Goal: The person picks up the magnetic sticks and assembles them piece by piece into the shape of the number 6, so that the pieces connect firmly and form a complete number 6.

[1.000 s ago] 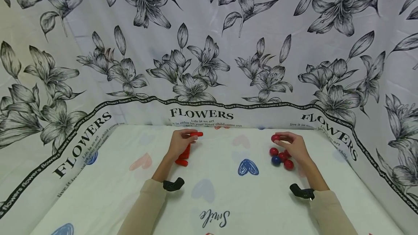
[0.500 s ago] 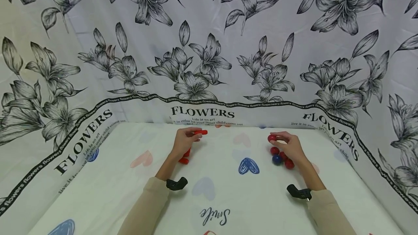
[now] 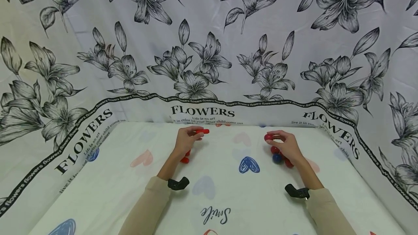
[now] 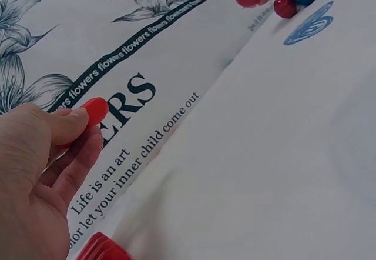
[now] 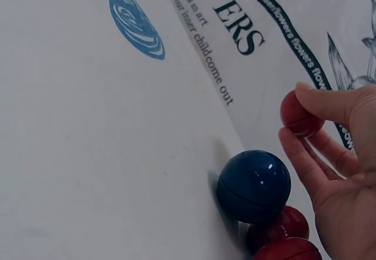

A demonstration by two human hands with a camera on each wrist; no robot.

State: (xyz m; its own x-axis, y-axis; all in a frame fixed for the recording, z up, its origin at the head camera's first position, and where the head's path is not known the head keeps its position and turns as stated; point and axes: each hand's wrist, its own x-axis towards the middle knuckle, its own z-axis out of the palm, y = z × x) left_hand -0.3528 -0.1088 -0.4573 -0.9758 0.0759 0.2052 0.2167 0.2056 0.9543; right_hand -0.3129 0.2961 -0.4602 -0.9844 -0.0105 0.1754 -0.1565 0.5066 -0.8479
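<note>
My left hand (image 3: pixel 187 140) pinches a small red block (image 4: pixel 97 112) between thumb and fingers, held above the table's far left part. Below that wrist lie more red blocks (image 4: pixel 101 248), partly hidden by the hand in the head view. On the right, my right hand (image 3: pixel 287 146) pinches a shiny red ball (image 5: pixel 298 114) with thumb and fingertips. Just under it sits a cluster of balls: a blue ball (image 5: pixel 254 186) and several red ones, such as a red ball (image 3: pixel 275 149) at the cluster's back. The right hand covers part of the cluster.
A white tablecloth (image 3: pixel 222 184) printed with hearts and the word Smile covers the table. Behind it hangs a white curtain (image 3: pixel 209 64) with black flower drawings. Black wrist devices sit at both wrists, one being the left device (image 3: pixel 178 183).
Both hands have moved slightly inward, toward each other. The left carries the red block to the right, the right carries the red ball to the left. The blocks and ball cluster on the table stay put.
</note>
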